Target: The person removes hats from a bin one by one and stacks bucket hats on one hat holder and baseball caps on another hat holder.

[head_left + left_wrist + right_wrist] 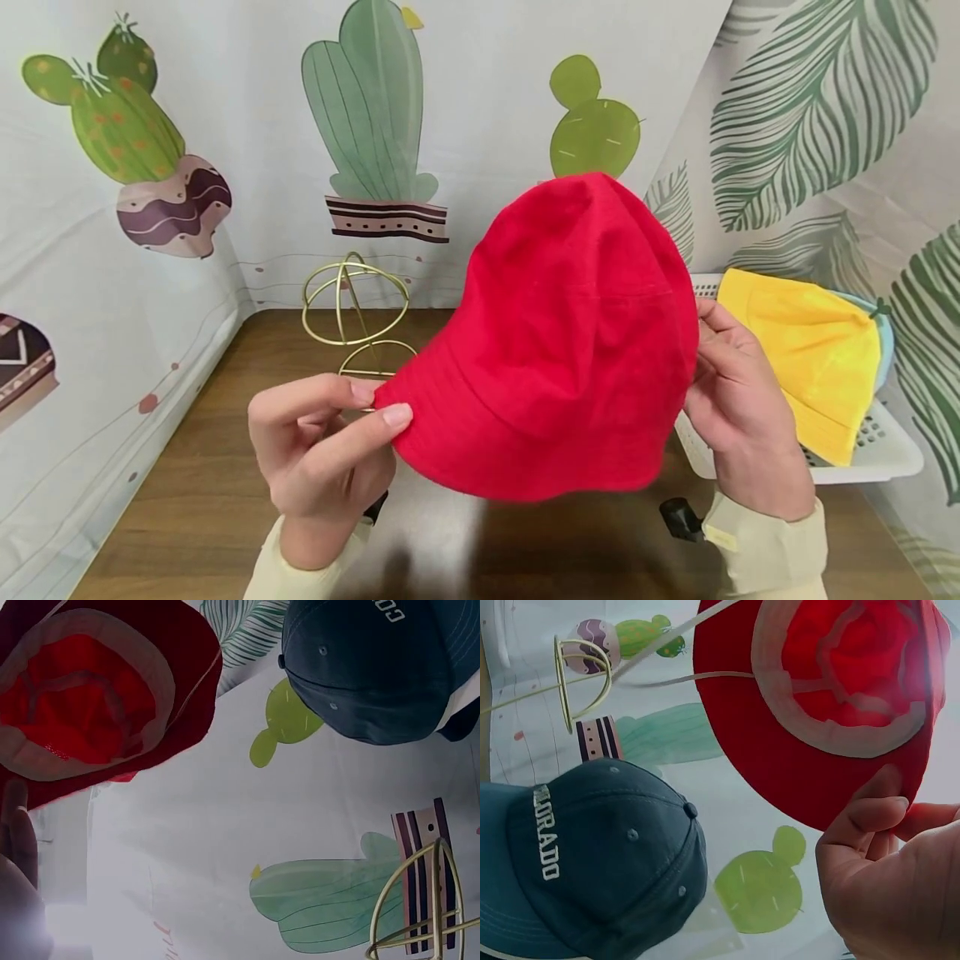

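Both hands hold a red bucket hat (570,358) up in front of me, crown upward and brim flaring down to the left. The left hand (322,450) pinches the brim's left edge between thumb and fingers. On the far side, the right hand (738,408) grips the right edge, its fingertips partly hidden behind the fabric. From below, the right wrist view shows the hat's pale inner band (769,682) and thin light strings (682,679) hanging off it. A dark blue baseball cap (630,855) with white lettering appears in both wrist views; the red hat hides it in the head view.
A gold wire stand (341,342) with a rounded top rises behind the left hand on the brown wooden table (187,467). To the right, a white perforated basket (896,454) holds a yellow hat (813,358) and a light blue item (887,350). Cactus-printed cloth hangs behind.
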Motion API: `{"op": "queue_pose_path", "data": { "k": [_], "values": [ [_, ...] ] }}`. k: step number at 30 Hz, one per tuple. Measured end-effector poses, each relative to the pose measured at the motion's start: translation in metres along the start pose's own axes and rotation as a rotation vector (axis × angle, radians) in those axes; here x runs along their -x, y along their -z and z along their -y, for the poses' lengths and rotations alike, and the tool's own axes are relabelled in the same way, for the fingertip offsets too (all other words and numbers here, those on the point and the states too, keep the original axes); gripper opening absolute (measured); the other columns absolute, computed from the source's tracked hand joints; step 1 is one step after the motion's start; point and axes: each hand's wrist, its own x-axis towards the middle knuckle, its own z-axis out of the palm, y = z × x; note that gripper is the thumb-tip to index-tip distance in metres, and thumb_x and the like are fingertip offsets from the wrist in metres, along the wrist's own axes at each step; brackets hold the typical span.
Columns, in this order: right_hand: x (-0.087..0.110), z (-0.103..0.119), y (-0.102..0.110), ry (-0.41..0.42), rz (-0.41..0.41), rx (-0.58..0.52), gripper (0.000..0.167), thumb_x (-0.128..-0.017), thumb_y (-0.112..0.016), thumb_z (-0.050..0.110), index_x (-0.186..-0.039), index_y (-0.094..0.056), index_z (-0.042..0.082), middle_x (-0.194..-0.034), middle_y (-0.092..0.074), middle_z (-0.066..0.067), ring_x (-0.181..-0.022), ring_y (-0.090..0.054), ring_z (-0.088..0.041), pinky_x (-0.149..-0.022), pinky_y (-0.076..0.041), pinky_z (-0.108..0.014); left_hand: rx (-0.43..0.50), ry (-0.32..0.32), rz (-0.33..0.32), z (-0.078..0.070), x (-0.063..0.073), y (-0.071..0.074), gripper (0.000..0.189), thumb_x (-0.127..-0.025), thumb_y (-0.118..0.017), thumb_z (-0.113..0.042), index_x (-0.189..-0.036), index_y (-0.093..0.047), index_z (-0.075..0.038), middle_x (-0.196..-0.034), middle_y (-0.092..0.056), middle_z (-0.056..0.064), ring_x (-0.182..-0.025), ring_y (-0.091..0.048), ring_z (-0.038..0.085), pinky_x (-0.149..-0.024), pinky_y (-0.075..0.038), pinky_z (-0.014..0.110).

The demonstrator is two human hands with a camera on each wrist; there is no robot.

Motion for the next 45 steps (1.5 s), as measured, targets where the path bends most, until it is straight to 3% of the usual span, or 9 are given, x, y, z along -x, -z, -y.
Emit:
{"op": "queue_pose_path", "data": {
  "k": [5, 11, 16, 19, 24, 28, 31, 36, 45],
  "values": [
    [0.000, 0.001, -0.001, 0.055, -0.006, 0.017, 0.016, -0.109, -0.049, 0.001, -0.114, -0.065, -0.002, -0.090, -0.074, -0.010, -0.078, -0.072, -0.020, -0.071, -0.061, -0.027, -0.034, 0.257, 0.065, -0.003, 0.002, 0.002, 0.013, -0.090, -0.074, 0.009, -0.079, -0.072, 0.002, -0.083, -0.052, 0.022, -0.070, -0.058, 0.026, -0.065, -0.052, 0.019],
    [0.001, 0.001, -0.004, 0.108, 0.009, 0.080, 0.017, -0.110, -0.048, 0.000, -0.116, -0.064, -0.002, -0.097, -0.074, -0.012, -0.080, -0.072, -0.021, -0.068, -0.062, -0.027, 0.168, 0.762, 0.139, -0.006, 0.000, 0.022, 0.017, -0.088, -0.069, 0.016, -0.098, -0.056, 0.018, -0.095, -0.068, 0.022, -0.087, -0.072, 0.024, -0.078, -0.060, 0.026],
    [0.001, -0.002, -0.006, 0.158, -0.008, 0.109, 0.015, -0.109, -0.050, -0.003, -0.116, -0.063, -0.003, -0.096, -0.074, -0.012, -0.078, -0.071, -0.020, -0.064, -0.060, -0.026, 0.268, 1.200, 0.267, -0.004, -0.006, 0.034, 0.010, -0.097, -0.065, 0.008, -0.102, -0.064, 0.000, -0.095, -0.070, 0.008, -0.080, -0.065, 0.016, -0.071, -0.055, 0.022],
    [0.000, -0.003, -0.006, 0.178, -0.024, 0.112, 0.014, -0.108, -0.050, -0.004, -0.116, -0.062, -0.005, -0.095, -0.075, -0.013, -0.080, -0.073, -0.022, -0.070, -0.063, -0.028, 0.421, 1.344, 0.385, -0.001, -0.006, 0.036, 0.024, -0.105, -0.054, 0.002, -0.110, -0.074, -0.010, -0.101, -0.069, 0.001, -0.084, -0.062, 0.012, -0.072, -0.055, 0.022],
    [0.001, -0.004, -0.006, 0.200, -0.051, 0.138, 0.013, -0.107, -0.052, -0.005, -0.116, -0.062, -0.007, -0.093, -0.074, -0.014, -0.080, -0.073, -0.022, -0.075, -0.064, -0.030, 0.724, 1.381, 0.424, 0.005, -0.004, 0.035, 0.042, -0.102, -0.038, 0.008, -0.129, -0.067, -0.003, -0.113, -0.068, 0.002, -0.094, -0.062, 0.014, -0.078, -0.058, 0.025],
    [0.000, -0.007, -0.007, 0.207, -0.062, 0.158, 0.014, -0.107, -0.054, -0.005, -0.117, -0.063, -0.008, -0.094, -0.075, -0.013, -0.080, -0.073, -0.022, -0.074, -0.064, -0.029, 0.780, 1.346, 0.436, 0.008, -0.005, 0.036, 0.057, -0.085, -0.028, 0.015, -0.134, -0.058, 0.007, -0.106, -0.064, 0.004, -0.084, -0.055, 0.016, -0.070, -0.051, 0.026],
    [-0.002, -0.010, -0.009, 0.194, -0.092, 0.213, 0.020, -0.106, -0.057, -0.003, -0.124, -0.064, -0.009, -0.095, -0.076, -0.010, -0.079, -0.073, -0.020, -0.071, -0.062, -0.026, 0.789, 1.394, 0.414, 0.009, -0.006, 0.038, 0.061, -0.086, -0.024, 0.010, -0.140, -0.052, 0.010, -0.111, -0.065, 0.006, -0.085, -0.061, 0.015, -0.072, -0.055, 0.025],
    [-0.001, -0.016, -0.013, 0.127, -0.134, 0.329, 0.034, -0.106, -0.061, 0.003, -0.139, -0.061, -0.005, -0.094, -0.077, -0.003, -0.076, -0.070, -0.015, -0.062, -0.057, -0.019, 0.625, 1.514, 0.360, 0.011, -0.008, 0.040, 0.041, -0.112, -0.033, -0.010, -0.146, -0.050, 0.004, -0.130, -0.065, 0.011, -0.104, -0.071, 0.020, -0.087, -0.062, 0.031],
    [-0.007, -0.034, -0.025, 0.030, -0.092, 0.324, 0.031, -0.106, -0.061, 0.002, -0.137, -0.064, -0.001, -0.097, -0.078, 0.000, -0.075, -0.065, -0.013, -0.064, -0.057, -0.019, 0.363, 1.532, 0.292, 0.022, -0.006, 0.040, 0.039, -0.115, -0.042, -0.017, -0.152, -0.048, -0.005, -0.146, -0.051, 0.017, -0.124, -0.060, 0.029, -0.095, -0.059, 0.033]
  ]
}}
